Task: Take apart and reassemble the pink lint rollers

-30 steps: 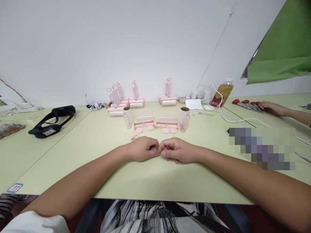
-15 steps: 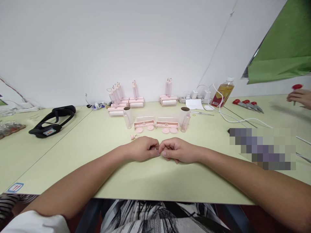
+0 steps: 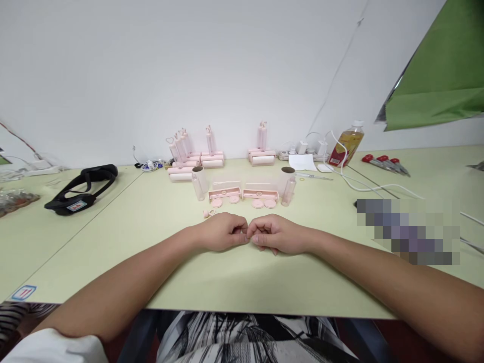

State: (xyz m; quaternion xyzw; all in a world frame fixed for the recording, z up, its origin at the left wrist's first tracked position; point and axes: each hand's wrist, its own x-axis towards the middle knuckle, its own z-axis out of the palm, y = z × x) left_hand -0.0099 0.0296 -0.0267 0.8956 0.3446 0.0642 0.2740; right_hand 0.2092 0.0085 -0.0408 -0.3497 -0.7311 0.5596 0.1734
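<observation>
My left hand (image 3: 222, 231) and my right hand (image 3: 275, 233) rest on the pale green table (image 3: 151, 242), curled into loose fists with the knuckles touching at the middle. I see nothing between the fingers. Just beyond them lie pink plastic parts: two flat trays (image 3: 242, 193) with round pink discs (image 3: 264, 203), two clear tubes (image 3: 198, 182), and a small pink piece (image 3: 206, 214) near my left hand. Farther back, assembled pink rollers (image 3: 196, 151) stand by the wall.
A black headset (image 3: 81, 189) lies at the left. At the back right stand a bottle of yellow liquid (image 3: 346, 143), a power strip with white chargers (image 3: 302, 148), white cables (image 3: 363, 184) and red-handled screwdrivers (image 3: 383, 162). A green sheet (image 3: 442, 75) hangs top right.
My hands have not moved. Another person's hand at the far right lifted a red-handled screwdriver off the table and then left the view.
</observation>
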